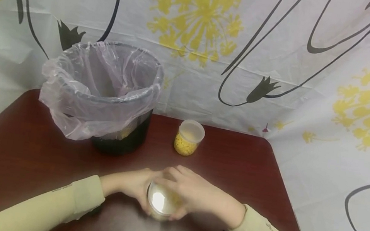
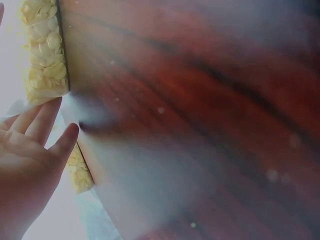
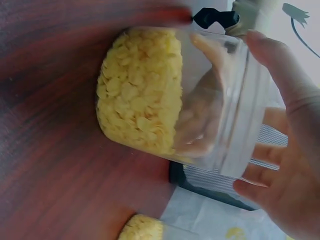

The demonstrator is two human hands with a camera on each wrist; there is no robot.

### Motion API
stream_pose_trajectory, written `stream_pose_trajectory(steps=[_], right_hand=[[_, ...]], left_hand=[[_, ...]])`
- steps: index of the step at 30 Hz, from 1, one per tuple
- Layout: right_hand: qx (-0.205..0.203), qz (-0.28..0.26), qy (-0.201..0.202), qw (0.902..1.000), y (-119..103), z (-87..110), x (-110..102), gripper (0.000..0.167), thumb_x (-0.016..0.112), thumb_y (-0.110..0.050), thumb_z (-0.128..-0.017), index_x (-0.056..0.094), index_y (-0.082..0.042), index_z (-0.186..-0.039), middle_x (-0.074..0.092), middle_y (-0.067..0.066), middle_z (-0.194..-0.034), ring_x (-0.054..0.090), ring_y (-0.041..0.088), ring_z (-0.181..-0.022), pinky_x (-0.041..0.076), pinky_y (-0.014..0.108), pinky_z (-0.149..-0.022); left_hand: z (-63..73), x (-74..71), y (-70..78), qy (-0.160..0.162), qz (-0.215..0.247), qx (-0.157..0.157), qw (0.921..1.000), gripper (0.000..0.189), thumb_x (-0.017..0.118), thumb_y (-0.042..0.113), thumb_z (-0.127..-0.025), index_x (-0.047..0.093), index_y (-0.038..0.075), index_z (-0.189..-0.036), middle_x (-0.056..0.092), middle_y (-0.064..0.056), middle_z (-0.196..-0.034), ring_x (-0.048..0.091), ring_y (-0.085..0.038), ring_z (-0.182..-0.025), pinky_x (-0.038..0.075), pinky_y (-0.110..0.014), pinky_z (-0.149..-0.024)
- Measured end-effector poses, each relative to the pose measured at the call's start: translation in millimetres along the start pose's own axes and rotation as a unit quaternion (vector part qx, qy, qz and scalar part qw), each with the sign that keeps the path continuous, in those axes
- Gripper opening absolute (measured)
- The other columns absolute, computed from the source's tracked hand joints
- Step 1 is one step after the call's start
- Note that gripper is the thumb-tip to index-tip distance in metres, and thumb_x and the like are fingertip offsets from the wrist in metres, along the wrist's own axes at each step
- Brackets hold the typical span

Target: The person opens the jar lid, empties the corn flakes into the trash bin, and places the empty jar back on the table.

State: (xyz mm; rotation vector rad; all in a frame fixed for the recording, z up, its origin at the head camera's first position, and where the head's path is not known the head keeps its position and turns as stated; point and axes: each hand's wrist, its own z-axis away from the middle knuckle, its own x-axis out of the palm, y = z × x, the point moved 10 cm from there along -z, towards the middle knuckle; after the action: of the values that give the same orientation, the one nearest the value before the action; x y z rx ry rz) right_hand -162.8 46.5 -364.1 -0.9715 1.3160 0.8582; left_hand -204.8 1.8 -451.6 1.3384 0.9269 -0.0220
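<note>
A clear plastic jar (image 3: 205,105), part filled with yellow flakes (image 3: 140,95), stands on the table close to the person. From its left side, the left hand (image 1: 135,186) holds the jar's upper wall; those fingers show through the clear plastic in the right wrist view. Over the top, the right hand (image 1: 196,191) grips the pale translucent lid (image 3: 245,115), thumb on one side and fingers on the other. The lid sits on the jar. In the left wrist view the left hand (image 2: 30,155) is near the jar's flakes (image 2: 45,55).
A smaller lidded tub (image 1: 189,137) of yellow bits stands farther back. Left of it is a black mesh bin (image 1: 125,139) lined with a pinkish plastic bag (image 1: 100,116). The dark red table (image 1: 236,153) meets a patterned curtain (image 1: 189,85) at the back.
</note>
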Motion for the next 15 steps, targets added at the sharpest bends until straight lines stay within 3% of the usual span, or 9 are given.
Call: stream_pose_trajectory(steps=[7, 11, 13, 15], right_hand=[[0.001, -0.044, -0.039, 0.9983, -1.4, 3.3, 0.4, 0.094, 0.085, -0.045, -0.061, 0.045, -0.02, -0.142, 0.043, 0.005, -0.14, 0.037, 0.024, -0.129, 0.024, 0.041, -0.11], [0.021, -0.053, -0.052, 0.997, -1.3, 7.2, 0.2, 0.087, 0.076, -0.055, -0.07, 0.043, -0.02, -0.143, 0.033, 0.01, -0.15, 0.021, 0.03, -0.14, 0.014, 0.051, -0.112], [0.042, -0.031, -0.036, 0.998, -0.1, 8.0, -4.3, 0.087, 0.069, -0.066, -0.072, 0.044, -0.02, -0.141, 0.033, 0.011, -0.15, 0.024, 0.03, -0.139, 0.02, 0.051, -0.111], [0.074, 0.004, -0.014, 0.9972, 1.9, 8.0, -11.0, 0.089, 0.064, -0.073, -0.069, 0.047, -0.019, -0.139, 0.04, 0.011, -0.143, 0.037, 0.029, -0.13, 0.032, 0.048, -0.103]], left_hand=[[0.6, -0.8, 3.5, 0.001, 0.001, -0.005, 1.0, 0.084, 0.093, 0.031, -0.051, 0.053, 0.021, -0.124, 0.062, 0.014, -0.108, 0.058, -0.006, -0.1, 0.045, -0.027, -0.091], [2.1, 0.7, 3.3, 0.0, 0.001, -0.015, 0.9999, 0.088, 0.093, 0.03, -0.051, 0.052, 0.019, -0.128, 0.06, 0.014, -0.113, 0.055, -0.006, -0.105, 0.042, -0.029, -0.096], [2.2, 1.0, 4.0, 0.001, 0.003, -0.013, 0.9999, 0.09, 0.093, 0.029, -0.051, 0.05, 0.018, -0.129, 0.06, 0.013, -0.114, 0.055, -0.006, -0.106, 0.042, -0.029, -0.096], [1.7, 0.7, 4.4, 0.003, 0.007, -0.009, 0.9999, 0.09, 0.093, 0.027, -0.051, 0.049, 0.018, -0.129, 0.06, 0.012, -0.112, 0.056, -0.007, -0.104, 0.044, -0.029, -0.094]])
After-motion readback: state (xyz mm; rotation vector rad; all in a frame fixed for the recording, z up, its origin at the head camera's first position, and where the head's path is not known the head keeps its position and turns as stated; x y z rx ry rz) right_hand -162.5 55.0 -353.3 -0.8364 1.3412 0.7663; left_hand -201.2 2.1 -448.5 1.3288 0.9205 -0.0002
